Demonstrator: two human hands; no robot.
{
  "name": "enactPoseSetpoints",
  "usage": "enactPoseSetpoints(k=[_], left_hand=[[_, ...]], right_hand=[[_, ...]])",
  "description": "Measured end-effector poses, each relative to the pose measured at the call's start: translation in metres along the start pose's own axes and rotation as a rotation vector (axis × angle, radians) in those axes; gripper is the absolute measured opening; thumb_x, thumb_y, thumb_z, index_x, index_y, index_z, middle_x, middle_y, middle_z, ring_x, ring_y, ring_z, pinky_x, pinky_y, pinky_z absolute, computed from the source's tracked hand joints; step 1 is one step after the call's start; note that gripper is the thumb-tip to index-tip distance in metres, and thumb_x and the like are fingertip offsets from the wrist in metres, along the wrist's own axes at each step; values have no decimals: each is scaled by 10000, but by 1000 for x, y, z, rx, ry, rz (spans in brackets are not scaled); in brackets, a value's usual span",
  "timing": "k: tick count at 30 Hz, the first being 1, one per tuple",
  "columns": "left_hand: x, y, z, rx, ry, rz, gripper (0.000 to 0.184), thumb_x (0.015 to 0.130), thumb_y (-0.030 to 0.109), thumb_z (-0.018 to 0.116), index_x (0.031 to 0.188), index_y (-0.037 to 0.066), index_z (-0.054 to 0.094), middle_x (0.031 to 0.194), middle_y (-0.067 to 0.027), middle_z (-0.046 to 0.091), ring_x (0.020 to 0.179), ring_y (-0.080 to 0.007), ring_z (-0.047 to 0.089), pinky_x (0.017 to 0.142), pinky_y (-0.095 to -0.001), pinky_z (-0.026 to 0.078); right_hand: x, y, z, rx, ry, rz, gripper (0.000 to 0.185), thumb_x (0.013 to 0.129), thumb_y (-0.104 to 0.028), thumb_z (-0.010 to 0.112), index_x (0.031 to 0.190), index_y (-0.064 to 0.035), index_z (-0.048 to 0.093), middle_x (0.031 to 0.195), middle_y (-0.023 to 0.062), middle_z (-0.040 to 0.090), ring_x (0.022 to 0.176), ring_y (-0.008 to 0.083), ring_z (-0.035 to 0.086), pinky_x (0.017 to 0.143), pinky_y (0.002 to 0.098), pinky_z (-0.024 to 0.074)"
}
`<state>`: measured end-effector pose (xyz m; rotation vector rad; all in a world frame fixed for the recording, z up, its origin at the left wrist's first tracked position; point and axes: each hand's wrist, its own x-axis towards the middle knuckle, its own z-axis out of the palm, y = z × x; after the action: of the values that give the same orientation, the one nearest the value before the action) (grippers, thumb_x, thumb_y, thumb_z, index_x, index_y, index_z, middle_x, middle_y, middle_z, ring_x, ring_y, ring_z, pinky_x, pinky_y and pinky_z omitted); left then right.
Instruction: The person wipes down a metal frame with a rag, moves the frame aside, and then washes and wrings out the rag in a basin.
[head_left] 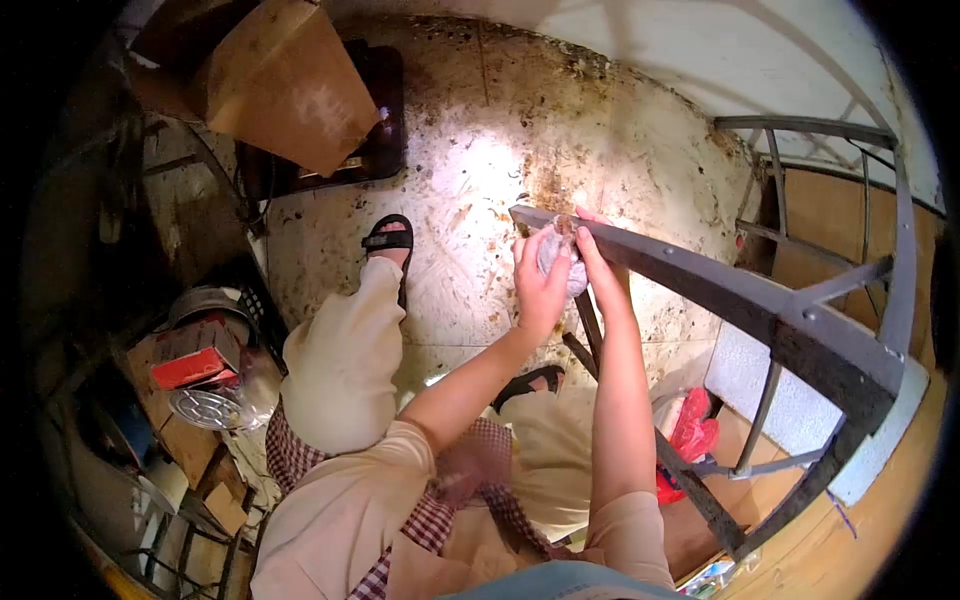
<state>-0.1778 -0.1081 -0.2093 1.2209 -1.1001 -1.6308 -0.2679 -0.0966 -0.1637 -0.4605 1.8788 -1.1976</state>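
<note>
Near the upper middle of the head view, my left hand [541, 279] has its fingers closed on a pale, rounded, crumpled thing [575, 285] that I cannot name for sure. My right hand [597, 262] is at its right side, its fingers also pressed to the thing. Both hands are just at the end of a grey metal frame bar [680, 262], which runs from there to the lower right. A brownish patch shows on top of the pale thing between my fingertips.
Cardboard [290, 90] lies at the upper left on a dark item. A red box [196, 368] and a metal strainer [207, 409] are at the left. A red plastic bag [692, 430] lies under the frame at the right. The floor [450, 290] is stained.
</note>
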Motion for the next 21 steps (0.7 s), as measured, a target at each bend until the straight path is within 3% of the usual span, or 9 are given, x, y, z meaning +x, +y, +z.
enactPoseSetpoints(k=[2, 5, 6, 9, 11, 13, 15, 18, 21], left_hand=[[-9, 26, 2, -50, -25, 27, 314, 776, 61, 544, 1081, -4, 513, 1001, -109, 482, 981, -207, 448, 900, -305, 335], [-18, 67, 4, -106, -47, 222, 335, 766, 51, 538, 1095, 1, 505, 1032, -109, 470, 1009, -208, 429, 922, -318, 312], [-18, 78, 6, -101, -55, 332, 399, 738, 58, 565, 1126, 12, 484, 1056, -121, 457, 1021, -232, 419, 920, -337, 311], [-22, 98, 23, -100, -7, 699, 483, 702, 55, 589, 1165, 33, 455, 1094, -151, 428, 1032, -264, 404, 919, -359, 310], [-17, 52, 29, 69, 10, 788, 621, 677, -7, 542, 1258, 91, 347, 1159, -179, 348, 1058, -294, 384, 926, -394, 321], [-4, 3, 20, 184, -40, 591, 645, 693, -9, 526, 1286, 101, 299, 1165, -191, 338, 1071, -314, 381, 932, -402, 325], [8, -20, 3, 291, -148, 177, 586, 721, 10, 519, 1271, 73, 328, 1164, -191, 355, 1083, -319, 388, 945, -387, 318], [17, -33, -10, 298, -135, 341, 470, 766, 48, 541, 1216, 42, 403, 1095, -134, 390, 1047, -276, 422, 950, -354, 316], [-7, 63, 2, 115, -80, 441, 453, 777, 58, 537, 1212, 42, 411, 1099, -127, 391, 1045, -270, 421, 952, -350, 310]], right_hand=[[-9, 5, -9, 156, -16, 64, 529, 845, -278, 573, 1269, -19, 389, 1269, 122, 434, 1180, 200, 388, 994, 305, 290], [-49, 11, -26, 266, 43, -46, 594, 844, -271, 568, 1305, 3, 313, 1311, 142, 381, 1202, 222, 370, 1008, 320, 272], [-67, 7, -28, 339, 8, -223, 622, 847, -252, 557, 1320, 22, 259, 1324, 157, 355, 1207, 246, 367, 1017, 342, 259], [-135, 12, -40, 224, 181, -182, 584, 873, -213, 513, 1334, 13, 234, 1307, 168, 370, 1187, 253, 398, 989, 347, 311], [-178, 5, -43, 108, 139, -140, 514, 889, -139, 476, 1331, -2, 251, 1272, 164, 416, 1155, 227, 436, 965, 322, 340], [-215, 22, -46, 112, 176, -82, 485, 886, -86, 463, 1324, -9, 272, 1253, 159, 439, 1129, 212, 461, 951, 310, 354], [-251, 29, -50, 83, 252, -59, 455, 879, -47, 462, 1305, -14, 305, 1233, 148, 459, 1099, 194, 482, 939, 299, 366], [-293, 32, -62, -29, 558, -101, 377, 866, -45, 491, 1227, -14, 386, 1150, 124, 509, 1025, 167, 512, 885, 279, 393], [-334, 42, -97, -197, 1138, -206, 297, 862, -53, 509, 1141, -10, 419, 992, 81, 520, 914, 143, 498, 828, 273, 411]])
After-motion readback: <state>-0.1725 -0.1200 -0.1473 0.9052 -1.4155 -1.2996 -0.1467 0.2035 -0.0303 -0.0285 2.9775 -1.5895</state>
